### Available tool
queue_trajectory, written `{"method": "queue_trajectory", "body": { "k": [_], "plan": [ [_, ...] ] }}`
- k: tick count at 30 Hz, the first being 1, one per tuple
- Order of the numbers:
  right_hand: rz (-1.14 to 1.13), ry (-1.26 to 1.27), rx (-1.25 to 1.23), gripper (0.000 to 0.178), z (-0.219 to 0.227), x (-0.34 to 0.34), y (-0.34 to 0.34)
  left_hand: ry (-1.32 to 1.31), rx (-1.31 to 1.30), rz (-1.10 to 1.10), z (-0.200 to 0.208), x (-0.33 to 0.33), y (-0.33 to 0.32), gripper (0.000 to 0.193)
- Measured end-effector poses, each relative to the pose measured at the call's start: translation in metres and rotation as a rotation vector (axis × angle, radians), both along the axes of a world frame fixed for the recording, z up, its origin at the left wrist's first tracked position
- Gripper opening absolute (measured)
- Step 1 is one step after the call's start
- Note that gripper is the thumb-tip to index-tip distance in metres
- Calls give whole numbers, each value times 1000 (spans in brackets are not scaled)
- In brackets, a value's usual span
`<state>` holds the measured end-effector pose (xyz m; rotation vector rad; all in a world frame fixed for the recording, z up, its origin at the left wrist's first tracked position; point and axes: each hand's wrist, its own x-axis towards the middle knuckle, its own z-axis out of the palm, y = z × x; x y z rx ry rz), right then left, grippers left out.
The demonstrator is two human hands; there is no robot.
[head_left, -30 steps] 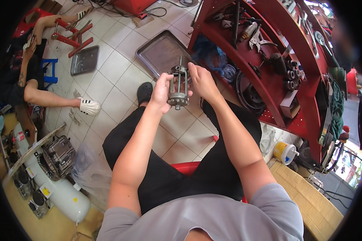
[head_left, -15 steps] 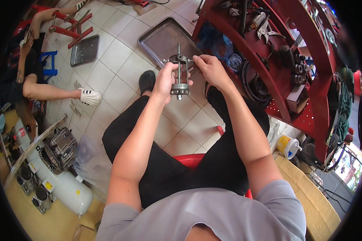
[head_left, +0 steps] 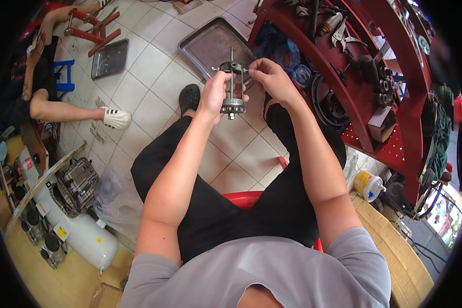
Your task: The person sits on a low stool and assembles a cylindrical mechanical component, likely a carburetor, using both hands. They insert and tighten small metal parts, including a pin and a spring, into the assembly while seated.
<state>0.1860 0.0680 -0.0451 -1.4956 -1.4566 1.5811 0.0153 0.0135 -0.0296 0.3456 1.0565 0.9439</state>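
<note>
A steel puller-like tool [head_left: 233, 106] stands upright in front of me. It has a long threaded rod, an upper metal plate with small side screws, and a round lower part with a hex nut at its bottom end. My left hand [head_left: 214, 97] is wrapped around its middle, fingertips showing on the right side. My right hand [head_left: 273, 82] pinches with thumb and forefinger at the screw [head_left: 244, 70] on the upper plate's right end. The fingers hide part of that screw.
Beyond the tool lies a metal tray [head_left: 203, 45] on the tiled floor. A red tool rack [head_left: 362, 110] stands at the right, a white tank [head_left: 90, 241] at lower left. Another person's leg [head_left: 69, 113] reaches in from the left, near a smaller tray [head_left: 110, 59].
The tool and both hands have shifted slightly up and to the right in view. My right fingers, still at the screw, are more curled than before.
</note>
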Motion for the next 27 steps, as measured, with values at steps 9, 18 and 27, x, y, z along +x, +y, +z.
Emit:
{"method": "queue_trajectory", "body": {
  "k": [9,18,27],
  "plan": [
    [59,-32,-137,39,4,2,5,-20,9,3,-1,-2,0,39],
    [-28,-11,-125,34,12,-6,2,-8,-5,1,-4,-3,0,38],
    [-33,33,-102,28,6,-3,2,-10,-3,-20,-7,-4,1,36]
  ]
}}
